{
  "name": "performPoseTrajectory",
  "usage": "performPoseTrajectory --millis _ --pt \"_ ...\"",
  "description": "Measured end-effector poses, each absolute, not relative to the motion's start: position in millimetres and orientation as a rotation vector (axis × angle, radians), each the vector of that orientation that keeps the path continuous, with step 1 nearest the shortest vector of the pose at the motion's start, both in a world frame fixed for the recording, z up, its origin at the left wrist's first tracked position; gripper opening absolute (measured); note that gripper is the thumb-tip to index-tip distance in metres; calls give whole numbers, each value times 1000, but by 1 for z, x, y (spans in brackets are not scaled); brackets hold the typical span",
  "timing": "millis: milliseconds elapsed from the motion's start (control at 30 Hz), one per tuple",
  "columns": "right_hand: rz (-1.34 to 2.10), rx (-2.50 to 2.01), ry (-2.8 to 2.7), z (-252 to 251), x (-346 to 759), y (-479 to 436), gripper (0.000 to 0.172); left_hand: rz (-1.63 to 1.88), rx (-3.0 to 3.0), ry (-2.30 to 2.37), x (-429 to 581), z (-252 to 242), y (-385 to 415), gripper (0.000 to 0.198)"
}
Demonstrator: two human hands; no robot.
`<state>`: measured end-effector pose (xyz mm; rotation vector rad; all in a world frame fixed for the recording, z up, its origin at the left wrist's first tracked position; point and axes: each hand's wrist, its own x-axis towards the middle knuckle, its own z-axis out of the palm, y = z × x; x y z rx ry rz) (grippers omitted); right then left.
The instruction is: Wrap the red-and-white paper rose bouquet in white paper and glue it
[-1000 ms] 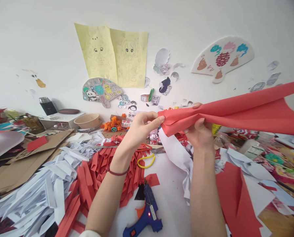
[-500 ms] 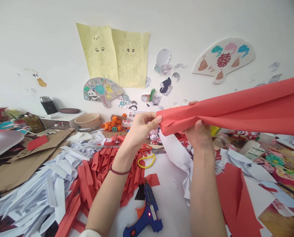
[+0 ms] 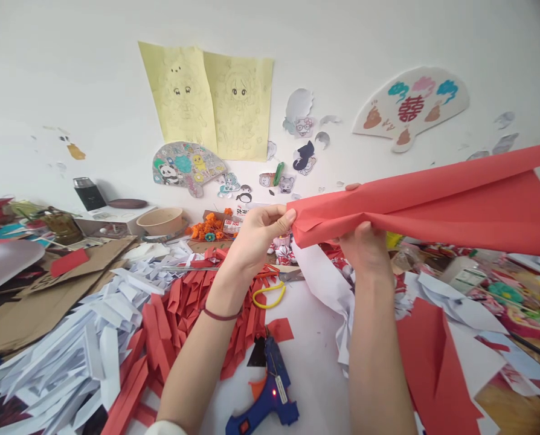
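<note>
A long sheet of red paper, partly folded lengthwise, stretches from the middle of the view to the right edge. My left hand pinches its near-left end between thumb and fingers. Under the lower edge, my right hand grips the sheet, thumb in front and a fingertip showing above the top edge; the other fingers are behind the paper. A blue glue gun with a lit red light lies on the white table surface below. A crumpled white paper strip lies between my forearms.
Folded red paper strips and folded white strips are heaped at left. Scissors and a yellow loop lie behind the glue gun. Cut red paper sits at right. A beige basin stands near the wall.
The right end of the red paper has shifted slightly, and more of its far edge now shows. Both hands keep nearly the same place and grip.
</note>
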<state>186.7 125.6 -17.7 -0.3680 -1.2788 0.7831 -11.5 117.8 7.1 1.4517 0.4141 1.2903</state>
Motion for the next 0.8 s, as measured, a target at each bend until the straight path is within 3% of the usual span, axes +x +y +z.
performPoseTrajectory --millis 267,433,500,633,800 --pt "740 -404 -1263 -13 185 122 58 1203 1373 359 -12 8 118 22" --pt "769 -350 -1259 -10 185 123 47 1174 1525 343 -18 7 123 22" --pt "761 -328 -1258 -10 187 124 42 1262 1726 368 -19 8 123 17" --pt "785 -322 -1237 -14 187 128 40 1600 2196 492 -17 11 120 44" --pt "911 -247 -1173 -15 177 131 37 2147 2640 492 -10 2 123 29"
